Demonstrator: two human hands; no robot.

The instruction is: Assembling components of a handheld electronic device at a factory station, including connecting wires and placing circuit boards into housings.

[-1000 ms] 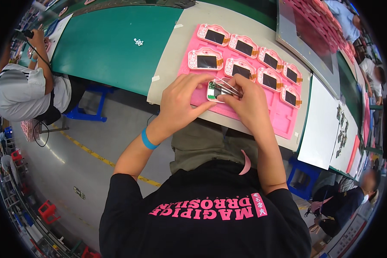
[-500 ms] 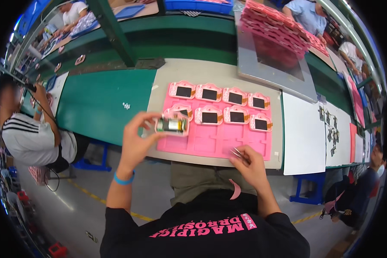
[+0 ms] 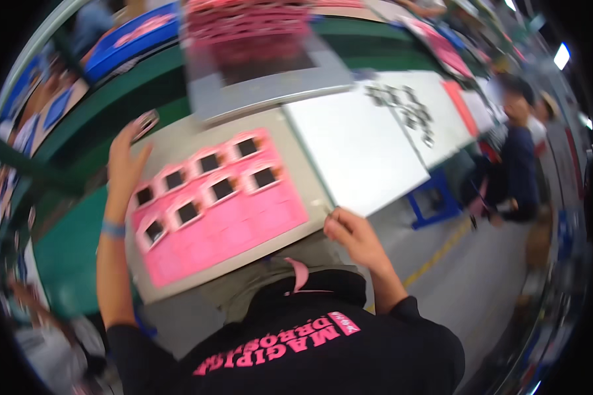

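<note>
My left hand (image 3: 126, 161), wearing a blue wristband, reaches out past the far left corner of the tray. At its fingertips is a small pink device housing (image 3: 146, 123), blurred and seen edge-on, so its circuit board side does not show clearly. My right hand (image 3: 356, 234) is closed near the front right of the table, with the dark tip of tweezers (image 3: 329, 210) just poking out. Between my hands lies a pink tray (image 3: 234, 247). Several pink-framed units with dark screens (image 3: 223, 189) sit in its two far rows; its near pockets show bare pink.
A grey metal-framed board (image 3: 277, 89) carries stacked pink trays (image 3: 244, 29) beyond the table. White sheets (image 3: 356, 155) lie to the right, with small dark parts (image 3: 412, 115) scattered on one. A blue bin (image 3: 132, 43) stands far left. A co-worker (image 3: 517, 145) is at right.
My view has swung right and tilted. My left hand has carried the housing from above the tray to beyond its far left corner. My right hand has moved right, off the tray's near edge.
</note>
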